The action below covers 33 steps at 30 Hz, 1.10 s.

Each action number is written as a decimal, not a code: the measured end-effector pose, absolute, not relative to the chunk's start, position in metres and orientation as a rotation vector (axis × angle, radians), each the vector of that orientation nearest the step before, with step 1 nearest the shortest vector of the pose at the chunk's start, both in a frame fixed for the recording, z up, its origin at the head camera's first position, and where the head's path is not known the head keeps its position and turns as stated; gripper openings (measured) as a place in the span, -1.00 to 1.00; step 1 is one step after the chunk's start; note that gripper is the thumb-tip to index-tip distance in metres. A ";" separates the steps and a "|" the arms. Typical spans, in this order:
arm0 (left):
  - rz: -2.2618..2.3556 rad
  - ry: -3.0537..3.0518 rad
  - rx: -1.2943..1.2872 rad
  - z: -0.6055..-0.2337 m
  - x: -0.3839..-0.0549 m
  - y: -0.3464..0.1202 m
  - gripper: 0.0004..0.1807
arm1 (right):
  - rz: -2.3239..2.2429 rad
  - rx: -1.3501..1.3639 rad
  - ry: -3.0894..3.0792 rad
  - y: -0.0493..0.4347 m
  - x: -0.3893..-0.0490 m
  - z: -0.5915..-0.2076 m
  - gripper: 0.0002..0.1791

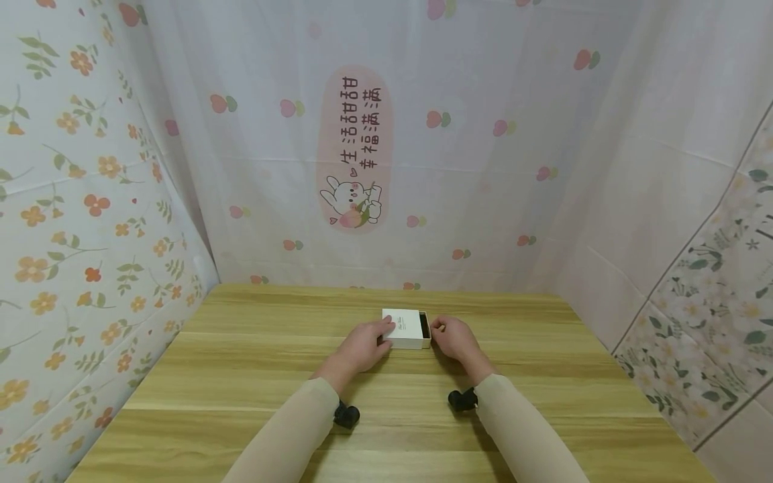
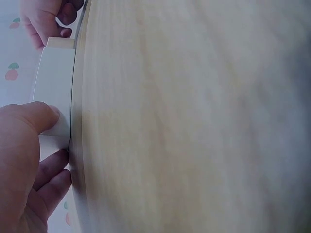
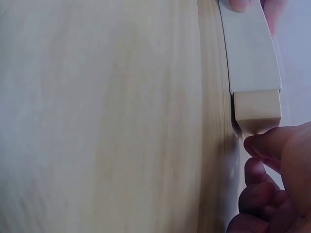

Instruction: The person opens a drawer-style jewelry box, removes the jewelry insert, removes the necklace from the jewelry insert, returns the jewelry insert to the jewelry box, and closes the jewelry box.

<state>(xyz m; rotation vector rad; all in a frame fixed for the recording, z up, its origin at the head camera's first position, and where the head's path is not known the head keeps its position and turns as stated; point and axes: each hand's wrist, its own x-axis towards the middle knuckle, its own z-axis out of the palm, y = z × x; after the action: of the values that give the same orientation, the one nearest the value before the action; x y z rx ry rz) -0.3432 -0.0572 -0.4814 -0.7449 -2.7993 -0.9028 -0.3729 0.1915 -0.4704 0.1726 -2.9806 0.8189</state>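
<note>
A white slide-out drawer box [image 1: 410,325] with small dark print on its lid lies flat on the wooden table. At its right end the cream inner tray [image 3: 257,106] sticks partway out of the sleeve, showing a dark interior in the head view. My left hand [image 1: 362,347] holds the left end of the sleeve, thumb along its near side and fingers over the top and end. With thumb and forefinger together, my right hand [image 1: 457,339] pinches at the outer end of the tray; the other fingers are curled. The exact spot it grips is hidden behind the fingertips.
The wood-grain table [image 1: 253,376] spreads around the box. White printed curtains [image 1: 471,201] stand behind the table's far edge and at both sides. A black wrist camera mount [image 1: 347,416] sits at the left cuff, another [image 1: 463,400] at the right.
</note>
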 end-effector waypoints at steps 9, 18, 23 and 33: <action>-0.906 -2.806 -0.735 -0.479 -0.341 -0.056 -0.49 | 0.840 0.167 -2.982 0.195 -0.372 -0.468 -0.81; -0.923 -2.818 -0.725 -0.478 -0.340 -0.056 -0.49 | 0.836 0.176 -2.983 0.199 -0.375 -0.471 -0.80; -0.906 -2.813 -0.727 -0.479 -0.341 -0.056 -0.50 | 0.822 0.183 -2.982 0.200 -0.375 -0.472 -0.80; -0.877 -2.821 -0.715 -0.480 -0.343 -0.055 -0.48 | 0.804 0.154 -2.989 0.204 -0.375 -0.471 -0.80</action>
<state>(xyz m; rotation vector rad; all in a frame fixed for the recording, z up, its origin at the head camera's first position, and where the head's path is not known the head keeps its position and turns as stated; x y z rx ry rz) -0.3434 -0.0555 -0.4805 -0.7150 -2.8207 -0.8770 -0.3747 0.2038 -0.4714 0.1538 -2.9893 0.8041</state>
